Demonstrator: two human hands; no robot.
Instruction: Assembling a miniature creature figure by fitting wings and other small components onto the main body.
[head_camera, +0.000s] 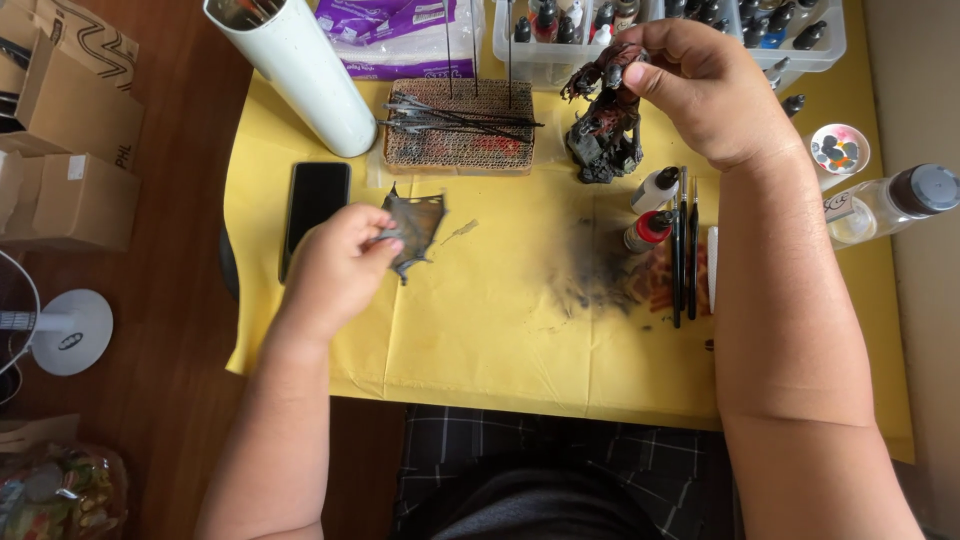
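Left hand (335, 265) holds wing piece (415, 225); right hand (700, 85) grips figurine (605, 120) beside brushes (685, 250).

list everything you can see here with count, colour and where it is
figurine: 1, dark red and grey, back of table, right hand on it
wing piece: 1, grey-green, held in left hand
phone: 1, black, left on yellow cover
yellow cover: 1, over table
cardboard block: 1, brown, back centre, wires stuck in it
tumbler: 1, white, back left
brushes: about 3, black, right
dropper bottles: 2, white, beside brushes
clear tray: 1, holds paint bottles, back
palette: 1, white, far right
clear bottle: 1, dark cap, far right
boxes: several, brown, left
left hand: holding wing piece
right hand: gripping figurine
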